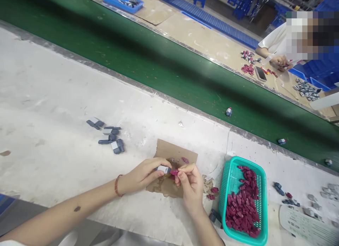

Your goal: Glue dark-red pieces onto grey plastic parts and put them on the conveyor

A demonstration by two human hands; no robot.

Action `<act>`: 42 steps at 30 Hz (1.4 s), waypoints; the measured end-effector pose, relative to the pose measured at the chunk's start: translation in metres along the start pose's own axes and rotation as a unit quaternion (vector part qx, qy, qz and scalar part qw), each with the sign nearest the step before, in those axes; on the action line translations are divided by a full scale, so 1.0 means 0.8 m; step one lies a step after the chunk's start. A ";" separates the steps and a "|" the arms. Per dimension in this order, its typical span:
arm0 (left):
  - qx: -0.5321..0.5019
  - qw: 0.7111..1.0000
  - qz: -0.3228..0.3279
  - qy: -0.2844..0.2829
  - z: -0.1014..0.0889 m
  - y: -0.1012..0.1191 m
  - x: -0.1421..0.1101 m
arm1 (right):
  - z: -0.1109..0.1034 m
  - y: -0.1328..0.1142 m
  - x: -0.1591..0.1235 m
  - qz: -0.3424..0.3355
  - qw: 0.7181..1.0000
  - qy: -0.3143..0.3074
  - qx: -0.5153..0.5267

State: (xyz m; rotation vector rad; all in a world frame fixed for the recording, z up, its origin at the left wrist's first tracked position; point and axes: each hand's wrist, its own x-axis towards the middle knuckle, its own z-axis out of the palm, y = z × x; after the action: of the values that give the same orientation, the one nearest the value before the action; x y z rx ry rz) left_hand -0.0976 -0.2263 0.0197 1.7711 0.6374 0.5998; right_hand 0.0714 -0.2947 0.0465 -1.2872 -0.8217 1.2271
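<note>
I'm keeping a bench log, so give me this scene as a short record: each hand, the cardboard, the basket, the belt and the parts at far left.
Left hand: white-and-blue piece in its grip
Right hand: pinching a maroon part near that piece's end; contact unclear
Cardboard: on the white table, partly beneath the hands
Basket: teal, right of the right hand, holding many maroon pieces
Belt: green, beyond the table, three small items in view
Far left: loose blue-and-white parts

Cardboard [176, 151] lies on the table [53, 97] beneath the hands [139, 173], parts [108, 132] ahead to their left, a basket [225, 179] of pieces [242, 207] to their right; beyond them lies a belt [159, 67], a second table [196, 30] on its far side.
</note>
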 end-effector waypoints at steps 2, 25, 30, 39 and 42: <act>0.022 1.000 0.015 -0.002 0.002 -0.002 0.000 | 0.002 0.002 -0.001 0.000 1.000 -0.008 0.008; 0.208 0.971 0.119 0.017 0.006 0.021 0.004 | 0.006 0.005 -0.011 0.075 0.997 -0.034 -0.011; 0.216 0.970 0.108 -0.032 0.005 0.033 0.006 | -0.003 -0.019 -0.025 0.058 0.994 -0.021 -0.095; 0.185 0.978 -0.056 0.074 -0.046 0.019 0.113 | -0.150 -0.069 -0.079 -0.074 0.809 0.220 -0.540; 0.240 0.961 -0.078 0.115 -0.063 0.001 0.179 | -0.177 -0.049 -0.083 -0.043 0.786 0.158 -0.596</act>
State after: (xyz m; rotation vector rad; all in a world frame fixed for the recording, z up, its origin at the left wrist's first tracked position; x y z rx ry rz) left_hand -0.0273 -0.0942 0.0455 2.0868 1.1489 0.5795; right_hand 0.2004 -0.3877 0.0733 -2.3286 -1.4587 0.2556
